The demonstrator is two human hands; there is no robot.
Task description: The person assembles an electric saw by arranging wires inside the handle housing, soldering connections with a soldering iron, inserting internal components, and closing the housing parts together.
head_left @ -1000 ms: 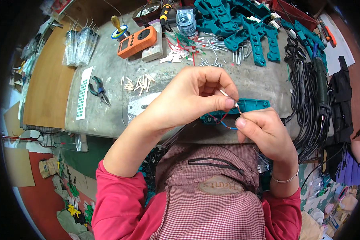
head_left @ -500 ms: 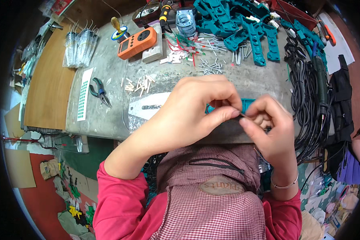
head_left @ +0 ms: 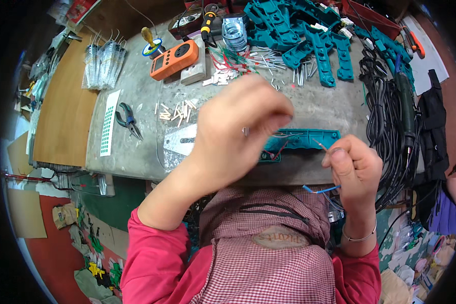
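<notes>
My right hand (head_left: 357,169) is closed in a pinch on a cable. A short brown wire end (head_left: 319,144) sticks out past its thumb, and a blue wire (head_left: 321,190) juts out below the fingers. My left hand (head_left: 238,126) is raised left of it, slightly blurred, with curled fingers and thumb together; anything between them is hidden. Behind and between the hands, a teal plastic shell (head_left: 316,137) lies at the table's front edge with thin wires inside. Partly behind my left forearm rests a slotted metal plate (head_left: 180,140).
Pliers (head_left: 128,121), a green-dotted sticker sheet (head_left: 109,124) and small white pieces (head_left: 177,112) lie left. An orange meter (head_left: 175,61), screws (head_left: 268,60) and more teal shells (head_left: 289,35) are at the back. Coiled black cables (head_left: 382,106) line the right side.
My hands have moved apart from their joint pinch on the wire. My left hand has swung up and left; my right hand has lowered slightly, and the blue wire now shows.
</notes>
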